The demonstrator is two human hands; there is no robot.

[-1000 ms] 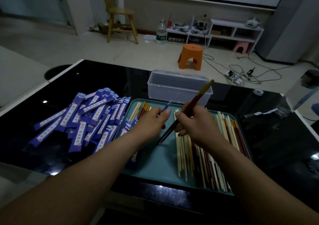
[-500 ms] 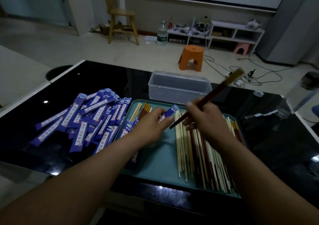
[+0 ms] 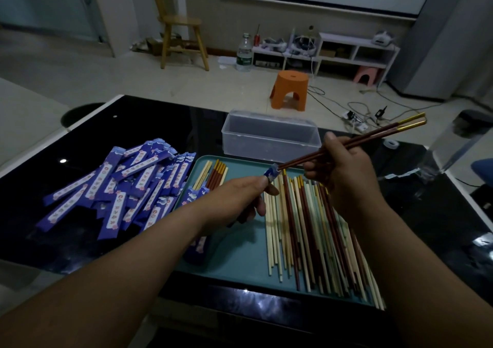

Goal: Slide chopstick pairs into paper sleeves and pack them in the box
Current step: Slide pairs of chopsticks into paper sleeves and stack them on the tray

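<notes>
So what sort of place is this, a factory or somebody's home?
Likely a home living room, not a factory: a wooden chair and an orange stool stand on the tiled floor, with a low white shelf behind.

the left hand [image 3: 240, 198] pinches a purple paper sleeve [image 3: 270, 173] over a teal tray [image 3: 240, 262], its open end pointing up and away. the right hand [image 3: 344, 171] grips a brown chopstick pair [image 3: 373, 137] with gold ends, tilted, its thin tips right at the sleeve's mouth. loose chopsticks [image 3: 306, 235], cream and brown, lie along the tray's right half. a sleeve pile [image 3: 128, 185] is spread on the black table [image 3: 160, 118] just left of the tray. a clear plastic box [image 3: 269, 137] stands open beyond the tray's far edge.
</notes>
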